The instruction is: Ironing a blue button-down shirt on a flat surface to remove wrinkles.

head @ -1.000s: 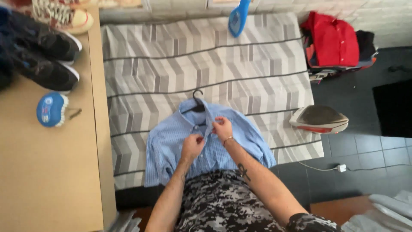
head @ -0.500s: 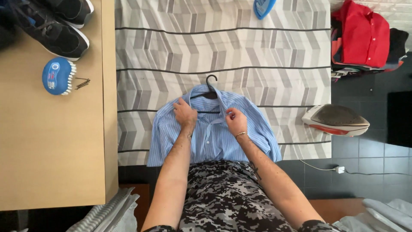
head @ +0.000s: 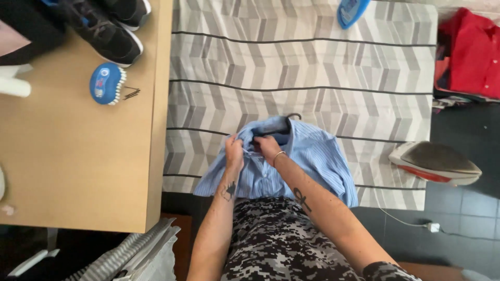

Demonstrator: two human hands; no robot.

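Observation:
A light blue striped shirt [head: 312, 161] on a black hanger [head: 291, 116] lies bunched at the near edge of a grey zigzag-patterned cloth [head: 302, 67]. My left hand [head: 234, 151] grips the shirt's front near the collar. My right hand [head: 267, 147] is close beside it, fingers closed on the shirt fabric just under the collar. The hanger's hook shows only as a small arc above the collar; the rest is hidden inside the shirt.
A clothes iron [head: 435, 163] rests on its side at the cloth's right edge, its cord and plug [head: 432, 227] on the dark tiled floor. A wooden table [head: 78, 156] at left holds a blue brush [head: 107, 83] and black sneakers [head: 104, 28]. Red clothing [head: 474, 52] is piled upper right.
Both hands have come together at the collar and the shirt is bunched up instead of spread flat. The view has shifted so everything sits further right.

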